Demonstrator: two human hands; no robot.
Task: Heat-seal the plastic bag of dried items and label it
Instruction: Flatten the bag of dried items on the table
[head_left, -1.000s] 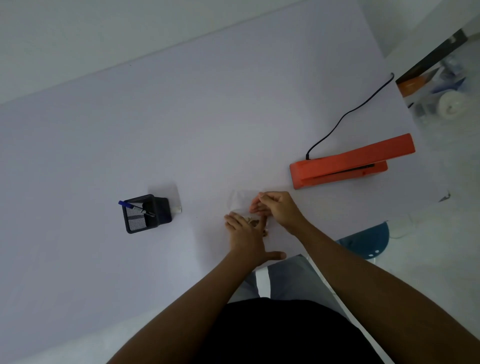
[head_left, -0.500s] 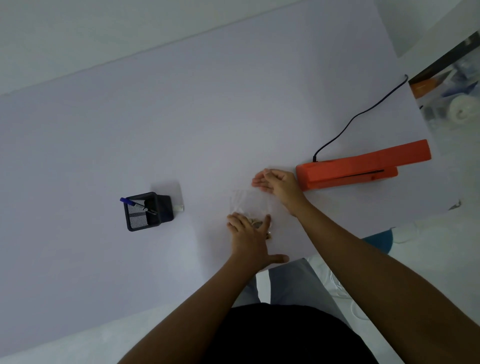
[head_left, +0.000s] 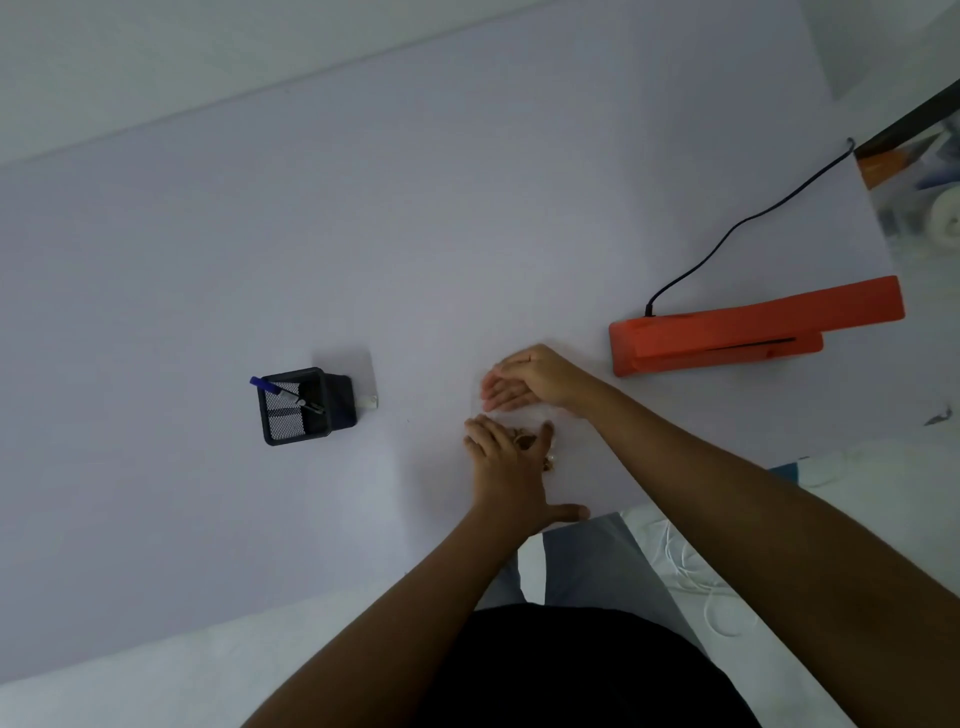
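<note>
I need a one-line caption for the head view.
Both hands, left and right, flatten a clear bag beside an orange sealer.

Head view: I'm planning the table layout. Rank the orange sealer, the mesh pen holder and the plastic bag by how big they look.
1. Orange sealer, clearly largest.
2. and 3. Mesh pen holder and plastic bag: unsure. The bag is clear and mostly hidden under both hands, so its outline cannot be compared.

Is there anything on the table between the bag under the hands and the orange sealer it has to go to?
Nothing visible. The plastic bag lies flat under the left hand and right hand; only bare table separates it from the orange sealer.
</note>
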